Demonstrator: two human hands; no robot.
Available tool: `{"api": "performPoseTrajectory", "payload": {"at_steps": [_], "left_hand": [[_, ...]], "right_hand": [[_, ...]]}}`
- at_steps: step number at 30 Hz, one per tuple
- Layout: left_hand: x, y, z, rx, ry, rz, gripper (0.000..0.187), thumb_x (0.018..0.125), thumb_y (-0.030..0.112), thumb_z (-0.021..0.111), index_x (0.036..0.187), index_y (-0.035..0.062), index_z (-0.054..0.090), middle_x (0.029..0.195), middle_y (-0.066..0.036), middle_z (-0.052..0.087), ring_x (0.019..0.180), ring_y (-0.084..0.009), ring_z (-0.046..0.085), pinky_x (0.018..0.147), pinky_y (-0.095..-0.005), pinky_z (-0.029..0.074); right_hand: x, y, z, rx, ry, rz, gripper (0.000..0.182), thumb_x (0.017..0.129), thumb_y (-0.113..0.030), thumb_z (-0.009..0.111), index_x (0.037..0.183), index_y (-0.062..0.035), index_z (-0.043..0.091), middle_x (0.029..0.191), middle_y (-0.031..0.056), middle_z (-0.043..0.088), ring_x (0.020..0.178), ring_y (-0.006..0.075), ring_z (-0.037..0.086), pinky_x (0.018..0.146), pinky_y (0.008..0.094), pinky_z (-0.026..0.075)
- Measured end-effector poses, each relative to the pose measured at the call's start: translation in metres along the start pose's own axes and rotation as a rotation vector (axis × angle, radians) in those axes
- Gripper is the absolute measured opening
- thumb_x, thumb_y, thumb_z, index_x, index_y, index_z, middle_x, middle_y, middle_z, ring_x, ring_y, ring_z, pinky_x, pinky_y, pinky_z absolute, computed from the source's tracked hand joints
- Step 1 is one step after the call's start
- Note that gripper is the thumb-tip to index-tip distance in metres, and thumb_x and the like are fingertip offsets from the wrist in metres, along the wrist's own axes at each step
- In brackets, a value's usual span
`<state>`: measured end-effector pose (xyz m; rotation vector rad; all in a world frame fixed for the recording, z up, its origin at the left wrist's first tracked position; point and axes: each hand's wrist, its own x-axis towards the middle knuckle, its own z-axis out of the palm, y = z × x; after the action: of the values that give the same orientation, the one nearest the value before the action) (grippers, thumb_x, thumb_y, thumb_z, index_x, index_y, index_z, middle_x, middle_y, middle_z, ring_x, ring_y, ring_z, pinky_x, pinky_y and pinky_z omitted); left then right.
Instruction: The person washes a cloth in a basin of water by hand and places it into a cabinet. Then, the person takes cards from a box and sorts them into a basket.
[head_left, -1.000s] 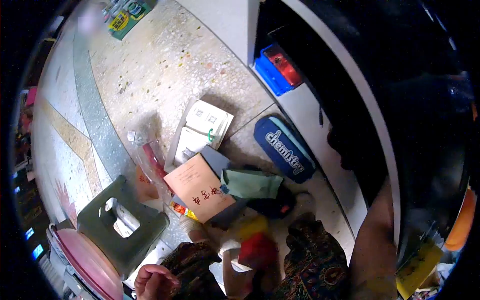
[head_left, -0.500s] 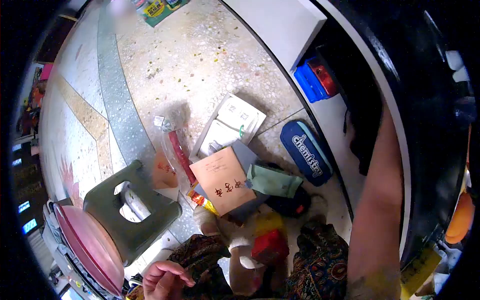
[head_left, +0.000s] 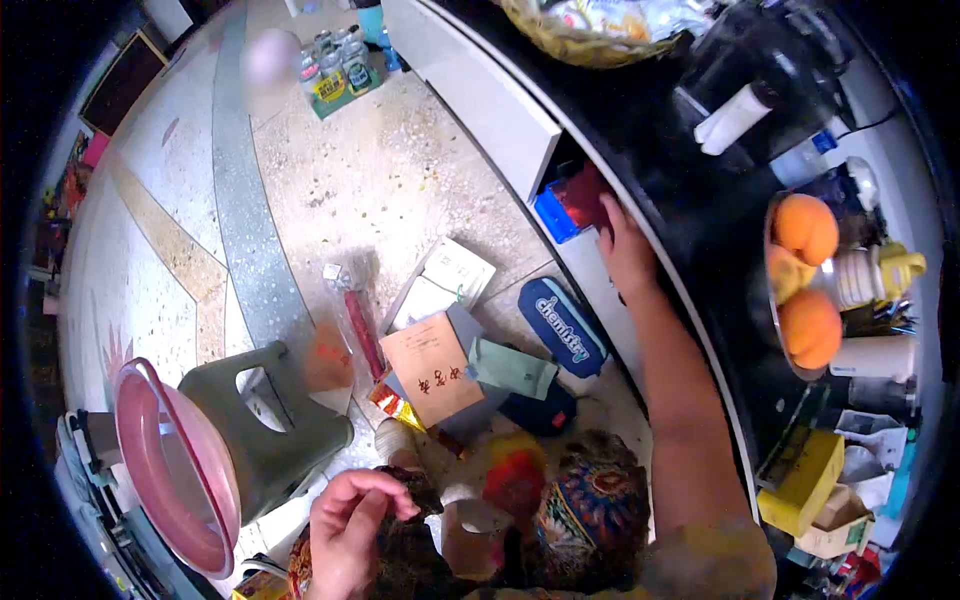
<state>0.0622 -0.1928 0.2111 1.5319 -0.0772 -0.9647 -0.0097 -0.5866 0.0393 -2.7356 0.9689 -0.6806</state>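
My right hand (head_left: 627, 248) reaches into the low compartment under the dark counter. Its fingers are bent around the edge of a dark red packet (head_left: 588, 190), which is beside a blue box (head_left: 555, 217); the far side of the grip is hidden. Over my lap, my left hand (head_left: 352, 525) is loosely curled, thumb against the fingers, with nothing visible in it. On the floor ahead lie an orange-tan envelope (head_left: 432, 365) with handwriting, a pale green pouch (head_left: 512, 368), an open white box (head_left: 455, 272) and a navy pencil case (head_left: 562, 328) marked "chemistry".
A green stool (head_left: 310, 440) and a pink basin (head_left: 135, 440) stand at the left. The counter (head_left: 690, 230) runs along the right, bearing oranges (head_left: 808, 328) in a bowl and a yellow box (head_left: 800, 480). A white panel (head_left: 500, 110) juts out beyond my right hand. Jars (head_left: 338, 68) stand farther off.
The view has swung to the right, bringing more of the countertop in. My right hand has come into sight at the red packet. My left hand has risen slightly, still curled.
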Motion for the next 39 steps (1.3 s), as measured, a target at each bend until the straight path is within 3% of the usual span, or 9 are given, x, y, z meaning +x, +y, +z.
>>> {"api": "performPoseTrajectory", "payload": {"at_steps": [12,17,18,21,24,29,33,38,39], "left_hand": [[-0.008,-0.002,0.008,-0.053,-0.212,0.164,0.015,0.086,0.006,0.041,0.086,-0.0002,0.054,0.074,-0.005,0.056,0.068,-0.0109,0.053,0.063,-0.0221,0.042],[-0.008,0.000,0.010,-0.095,-0.195,0.219,0.014,0.086,0.009,0.042,0.084,0.0014,0.054,0.073,-0.004,0.055,0.066,-0.0110,0.052,0.062,-0.0230,0.042],[-0.008,0.003,0.010,-0.103,-0.173,0.223,0.014,0.085,0.010,0.042,0.082,0.0022,0.054,0.072,-0.004,0.055,0.065,-0.0116,0.051,0.063,-0.0236,0.041],[-0.005,0.006,-0.003,-0.200,-0.147,0.271,0.014,0.084,0.007,0.041,0.083,0.0023,0.053,0.072,-0.004,0.055,0.065,-0.0117,0.051,0.060,-0.0222,0.041],[-0.004,0.006,-0.016,-0.238,-0.137,0.319,0.014,0.083,0.007,0.040,0.085,0.0021,0.053,0.074,-0.005,0.055,0.066,-0.0116,0.053,0.058,-0.0215,0.041],[-0.005,0.007,-0.027,-0.287,-0.126,0.332,0.015,0.084,0.007,0.039,0.087,0.0022,0.054,0.076,-0.005,0.056,0.066,-0.0113,0.053,0.059,-0.0218,0.042],[-0.007,0.007,-0.027,-0.299,-0.145,0.348,0.015,0.083,0.007,0.040,0.087,0.0030,0.055,0.076,-0.005,0.057,0.067,-0.0109,0.054,0.060,-0.0210,0.042],[-0.008,0.003,-0.024,-0.272,-0.149,0.361,0.015,0.084,0.008,0.041,0.087,0.0032,0.055,0.075,-0.004,0.056,0.065,-0.0114,0.054,0.059,-0.0212,0.042],[-0.005,-0.001,-0.028,-0.281,-0.157,0.363,0.015,0.084,0.009,0.042,0.088,0.0036,0.055,0.075,-0.004,0.056,0.066,-0.0116,0.054,0.059,-0.0209,0.042]], "right_hand": [[-0.299,0.066,-0.137,-0.279,-0.028,0.646,0.045,0.075,-0.011,0.049,0.117,-0.0004,0.040,0.111,0.0231,0.046,0.100,0.0380,0.045,0.088,0.0401,0.035],[-0.403,0.095,-0.164,-0.390,0.136,0.764,0.048,0.075,-0.006,0.044,0.120,0.0045,0.032,0.121,0.0301,0.031,0.112,0.0427,0.030,0.096,0.0411,0.026],[-0.399,0.073,-0.172,-0.424,0.105,0.956,0.051,0.075,-0.006,0.043,0.123,0.0028,0.026,0.123,0.0310,0.027,0.114,0.0432,0.027,0.097,0.0415,0.025],[-0.412,0.089,-0.184,-0.561,-0.225,0.852,0.055,0.075,-0.019,0.047,0.124,-0.0008,0.032,0.125,0.0270,0.028,0.117,0.0390,0.027,0.098,0.0454,0.021],[-0.420,0.104,-0.179,-0.569,-0.202,0.816,0.055,0.075,-0.023,0.045,0.125,-0.0038,0.033,0.126,0.0260,0.029,0.118,0.0374,0.027,0.098,0.0481,0.022],[-0.377,0.059,-0.193,-0.469,-0.238,1.108,0.054,0.072,-0.015,0.052,0.121,-0.0007,0.032,0.110,0.0281,0.045,0.098,0.0384,0.048,0.081,0.0413,0.042],[-0.366,0.050,-0.173,-0.508,-0.370,0.884,0.050,0.066,-0.021,0.060,0.109,0.0005,0.046,0.087,0.0221,0.058,0.082,0.0343,0.057,0.071,0.0412,0.046],[-0.248,0.013,-0.099,0.153,-0.058,0.378,0.048,0.072,-0.018,0.057,0.114,0.0018,0.044,0.095,0.0181,0.057,0.083,0.0272,0.057,0.072,0.0350,0.045],[-0.213,-0.018,-0.096,0.689,-0.107,0.480,0.035,0.075,-0.015,0.053,0.106,0.0014,0.048,0.090,0.0149,0.057,0.079,0.0229,0.057,0.069,0.0322,0.046]]}}
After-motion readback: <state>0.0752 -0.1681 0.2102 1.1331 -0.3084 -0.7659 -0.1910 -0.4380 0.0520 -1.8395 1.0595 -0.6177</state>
